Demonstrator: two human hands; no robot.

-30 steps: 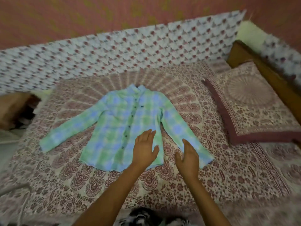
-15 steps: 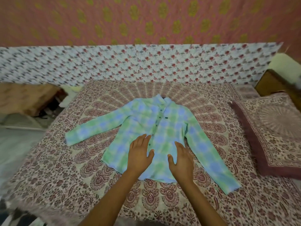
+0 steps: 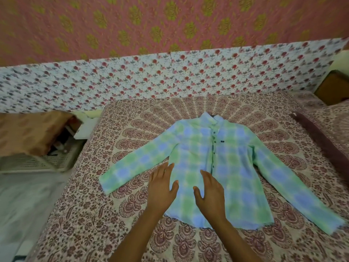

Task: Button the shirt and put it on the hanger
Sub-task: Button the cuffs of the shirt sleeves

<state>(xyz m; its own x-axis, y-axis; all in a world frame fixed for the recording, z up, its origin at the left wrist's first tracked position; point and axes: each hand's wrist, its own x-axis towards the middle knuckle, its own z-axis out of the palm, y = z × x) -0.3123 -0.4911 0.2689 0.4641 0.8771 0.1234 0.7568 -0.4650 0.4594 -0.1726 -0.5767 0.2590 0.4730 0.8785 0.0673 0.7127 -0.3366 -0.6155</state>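
A green and blue checked shirt [image 3: 232,167] lies flat and face up on the bed, collar away from me, both sleeves spread out. Its dark buttons run down the front placket. My left hand [image 3: 162,188] lies flat with straight fingers at the shirt's lower left edge, partly on the bedsheet. My right hand [image 3: 210,191] rests flat on the lower front of the shirt, fingers straight. Neither hand grips anything. I see no hanger.
The bed carries a maroon patterned sheet [image 3: 94,214]. A maroon-edged pillow [image 3: 326,140] lies at the right. A white basket [image 3: 37,161] with a brown cloth stands left of the bed. A floral panel and pink wall run behind.
The view has swung left, so the shirt sits further right. Both hands have slid leftward across the lower shirt, the left one reaching its left edge.
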